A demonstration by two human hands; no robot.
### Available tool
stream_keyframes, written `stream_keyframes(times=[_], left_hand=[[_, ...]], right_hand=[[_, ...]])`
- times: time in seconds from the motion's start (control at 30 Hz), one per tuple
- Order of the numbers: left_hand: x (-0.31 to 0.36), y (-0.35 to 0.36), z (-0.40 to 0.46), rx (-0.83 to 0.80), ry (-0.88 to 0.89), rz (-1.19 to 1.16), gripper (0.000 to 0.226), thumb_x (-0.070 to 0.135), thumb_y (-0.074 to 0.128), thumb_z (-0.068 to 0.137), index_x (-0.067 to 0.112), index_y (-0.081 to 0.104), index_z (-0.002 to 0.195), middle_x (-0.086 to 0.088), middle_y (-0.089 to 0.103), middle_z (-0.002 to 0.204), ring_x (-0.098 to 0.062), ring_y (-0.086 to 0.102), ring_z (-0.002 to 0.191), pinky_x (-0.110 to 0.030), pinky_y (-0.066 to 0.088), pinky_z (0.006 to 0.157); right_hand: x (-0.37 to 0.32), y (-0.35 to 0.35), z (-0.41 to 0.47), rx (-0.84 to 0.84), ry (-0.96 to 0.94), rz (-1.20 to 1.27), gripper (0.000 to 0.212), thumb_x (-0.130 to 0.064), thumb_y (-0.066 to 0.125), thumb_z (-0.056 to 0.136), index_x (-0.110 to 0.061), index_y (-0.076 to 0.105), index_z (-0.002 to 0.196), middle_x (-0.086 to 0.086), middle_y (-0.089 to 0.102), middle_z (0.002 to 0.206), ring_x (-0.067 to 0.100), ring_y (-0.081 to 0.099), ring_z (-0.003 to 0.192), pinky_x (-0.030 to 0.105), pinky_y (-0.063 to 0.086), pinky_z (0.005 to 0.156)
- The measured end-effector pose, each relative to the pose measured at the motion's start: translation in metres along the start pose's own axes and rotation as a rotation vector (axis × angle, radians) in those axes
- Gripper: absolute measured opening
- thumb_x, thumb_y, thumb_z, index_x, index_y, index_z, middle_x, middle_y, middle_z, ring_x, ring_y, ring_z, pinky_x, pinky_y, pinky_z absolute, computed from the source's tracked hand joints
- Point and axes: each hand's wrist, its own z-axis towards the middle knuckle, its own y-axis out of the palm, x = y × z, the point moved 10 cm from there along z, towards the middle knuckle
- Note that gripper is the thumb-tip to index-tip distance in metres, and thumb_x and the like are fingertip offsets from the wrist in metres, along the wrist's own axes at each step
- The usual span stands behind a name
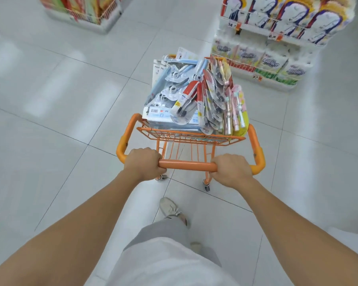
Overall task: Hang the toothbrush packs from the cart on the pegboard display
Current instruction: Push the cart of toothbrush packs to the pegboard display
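Observation:
An orange wire cart (191, 139) stands in front of me on a white tiled floor. Its basket is heaped with several toothbrush packs (191, 93) in clear blisters, blue ones on the left, red and pink ones on the right. My left hand (144, 163) grips the left part of the orange handle bar (187, 164). Further along the same bar, my right hand (231, 171) grips the right part. No pegboard display is in view.
A low shelf of white tissue packs (277, 44) stands just right of and beyond the cart. Another stand of colourful goods (85, 11) sits at the far left. My shoe (171, 209) is on the floor behind the cart.

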Motion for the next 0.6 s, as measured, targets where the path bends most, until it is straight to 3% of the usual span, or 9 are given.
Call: stream_keyframes(times=[0.23, 0.6], left_hand=[[-0.056, -0.010, 0.025, -0.011, -0.177, -0.136, 0.030, 0.051, 0.054, 0.084, 0.026, 0.057, 0.068, 0.007, 0.057, 0.063, -0.010, 0.054, 0.056, -0.025, 0.041, 0.052], [-0.174, -0.039, 0.078, 0.017, -0.376, -0.241, 0.027, 0.049, 0.056, 0.083, 0.027, 0.058, 0.067, 0.007, 0.057, 0.063, -0.012, 0.057, 0.058, -0.029, 0.053, 0.061]], right_hand=[[-0.025, -0.038, 0.092, -0.035, -0.134, -0.117, 0.024, -0.041, 0.055, 0.085, -0.030, 0.048, 0.066, -0.007, 0.057, 0.070, 0.021, 0.056, 0.069, 0.030, 0.039, 0.062], [-0.102, -0.098, 0.242, -0.035, -0.337, -0.230, 0.019, -0.040, 0.056, 0.084, -0.030, 0.051, 0.068, -0.008, 0.055, 0.066, 0.020, 0.058, 0.066, 0.030, 0.040, 0.060]])
